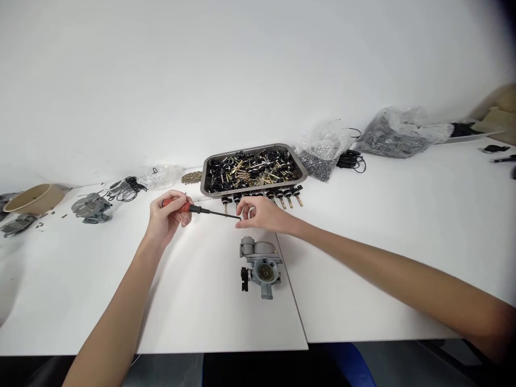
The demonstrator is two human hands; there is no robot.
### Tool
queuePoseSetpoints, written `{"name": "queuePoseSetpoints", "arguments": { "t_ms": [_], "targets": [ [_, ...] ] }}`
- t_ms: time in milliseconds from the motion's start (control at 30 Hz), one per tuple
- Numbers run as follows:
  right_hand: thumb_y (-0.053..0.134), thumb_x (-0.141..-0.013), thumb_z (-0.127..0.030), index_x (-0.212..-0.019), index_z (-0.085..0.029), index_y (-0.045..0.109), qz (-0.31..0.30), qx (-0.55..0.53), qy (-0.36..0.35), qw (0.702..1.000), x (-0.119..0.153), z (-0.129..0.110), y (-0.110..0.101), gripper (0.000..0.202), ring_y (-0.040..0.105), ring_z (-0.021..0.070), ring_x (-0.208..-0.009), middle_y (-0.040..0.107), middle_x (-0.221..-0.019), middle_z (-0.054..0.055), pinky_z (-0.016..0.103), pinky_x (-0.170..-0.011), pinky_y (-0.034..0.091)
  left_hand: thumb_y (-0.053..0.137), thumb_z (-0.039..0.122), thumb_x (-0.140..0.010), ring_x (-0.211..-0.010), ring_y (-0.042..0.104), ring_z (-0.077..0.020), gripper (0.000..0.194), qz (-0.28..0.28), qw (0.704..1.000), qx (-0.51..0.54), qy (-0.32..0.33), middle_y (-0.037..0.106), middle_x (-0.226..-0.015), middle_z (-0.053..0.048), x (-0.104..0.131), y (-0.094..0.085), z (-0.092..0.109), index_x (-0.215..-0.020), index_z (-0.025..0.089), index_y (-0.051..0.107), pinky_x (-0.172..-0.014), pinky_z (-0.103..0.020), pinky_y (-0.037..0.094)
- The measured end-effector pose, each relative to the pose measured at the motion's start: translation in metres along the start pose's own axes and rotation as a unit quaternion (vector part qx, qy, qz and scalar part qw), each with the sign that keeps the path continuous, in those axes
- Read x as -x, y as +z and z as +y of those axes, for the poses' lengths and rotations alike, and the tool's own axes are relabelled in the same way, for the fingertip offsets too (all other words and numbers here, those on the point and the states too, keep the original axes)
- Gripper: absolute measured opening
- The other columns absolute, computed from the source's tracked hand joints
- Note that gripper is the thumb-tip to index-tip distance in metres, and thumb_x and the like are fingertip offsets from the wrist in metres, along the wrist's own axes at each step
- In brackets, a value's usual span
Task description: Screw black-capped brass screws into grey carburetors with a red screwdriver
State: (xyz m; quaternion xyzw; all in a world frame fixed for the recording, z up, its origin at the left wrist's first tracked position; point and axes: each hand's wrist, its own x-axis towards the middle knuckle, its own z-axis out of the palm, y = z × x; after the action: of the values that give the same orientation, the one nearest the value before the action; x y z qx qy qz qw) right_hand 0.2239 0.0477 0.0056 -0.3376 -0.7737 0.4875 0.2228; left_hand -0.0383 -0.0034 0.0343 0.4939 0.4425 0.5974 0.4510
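Note:
My left hand [167, 215] is wrapped round the red handle of a screwdriver [193, 208], whose dark shaft points right. At the shaft's tip, my right hand [258, 213] has its thumb and fingers pinched close together around something too small to make out. Below my right hand, a grey metal carburetor [262, 266] with a black fitting on its left side rests on the white table. Just behind both hands lies a row of black and brass parts [290, 198], partly hidden by my right hand.
A metal tray [253, 192] full of black and brass parts stands behind the hands. Plastic bags [322, 153] and black cables [351, 160] lie to its right. Another carburetor [91, 208] and a beige bowl [36, 200] are at the left. A table seam [292, 293] runs beside the near carburetor.

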Motion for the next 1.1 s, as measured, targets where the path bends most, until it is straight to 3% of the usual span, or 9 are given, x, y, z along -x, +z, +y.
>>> {"name": "queuePoseSetpoints", "arguments": {
  "t_ms": [400, 567, 733, 867, 1100],
  "targets": [
    [0.075, -0.073, -0.032, -0.082, -0.012, 0.068, 0.0, -0.043, -0.003, 0.999, -0.004, 0.007, 0.002, 0.023, 0.056, 0.0092, -0.057, 0.067, -0.074, 0.004, 0.021, -0.05, 0.046, 0.071, 0.021, -0.074, -0.037, 0.049, -0.0117, 0.014, -0.011, 1.0, -0.001, -0.004, 0.065, -0.072, -0.008, 0.0, -0.002, 0.002, -0.072, 0.013, 0.06, -0.039, -0.026, 0.035],
    [0.075, -0.07, -0.024, -0.082, -0.012, 0.074, 0.018, -0.079, -0.001, 0.997, -0.006, 0.008, 0.0, 0.017, 0.061, 0.0109, -0.059, 0.07, -0.074, 0.006, 0.022, -0.056, 0.051, 0.07, 0.019, -0.074, -0.037, 0.049, -0.0122, 0.012, 0.006, 1.0, 0.004, 0.003, 0.065, -0.073, -0.007, 0.0, -0.005, 0.006, -0.071, 0.013, 0.061, -0.038, -0.026, 0.035],
    [0.077, -0.069, -0.023, -0.082, -0.009, 0.075, 0.034, -0.169, 0.026, 0.985, -0.005, 0.001, -0.001, 0.02, 0.068, 0.0152, -0.066, 0.071, -0.075, 0.009, 0.028, -0.067, 0.059, 0.07, 0.019, -0.073, -0.036, 0.049, -0.0127, 0.011, 0.017, 1.0, 0.008, 0.007, 0.065, -0.072, -0.007, 0.0, -0.008, 0.007, -0.07, 0.013, 0.061, -0.037, -0.027, 0.034],
    [0.088, -0.057, -0.024, -0.082, -0.008, 0.076, 0.035, -0.314, 0.071, 0.946, -0.008, 0.005, -0.001, 0.032, 0.069, 0.0165, -0.069, 0.072, -0.077, 0.011, 0.029, -0.071, 0.06, 0.069, 0.018, -0.073, -0.036, 0.049, -0.0127, 0.011, 0.011, 1.0, 0.011, 0.011, 0.065, -0.071, -0.007, 0.0, -0.007, 0.006, -0.07, 0.013, 0.061, -0.038, -0.026, 0.034],
    [0.091, -0.054, -0.027, -0.082, -0.008, 0.075, 0.033, -0.355, 0.087, 0.93, -0.009, 0.011, 0.0, 0.037, 0.068, 0.0146, -0.066, 0.072, -0.078, 0.01, 0.027, -0.067, 0.06, 0.068, 0.017, -0.074, -0.036, 0.049, -0.0127, 0.009, 0.011, 1.0, 0.016, 0.013, 0.065, -0.072, -0.007, -0.001, -0.005, 0.005, -0.071, 0.013, 0.061, -0.038, -0.027, 0.033]
  ]
}}
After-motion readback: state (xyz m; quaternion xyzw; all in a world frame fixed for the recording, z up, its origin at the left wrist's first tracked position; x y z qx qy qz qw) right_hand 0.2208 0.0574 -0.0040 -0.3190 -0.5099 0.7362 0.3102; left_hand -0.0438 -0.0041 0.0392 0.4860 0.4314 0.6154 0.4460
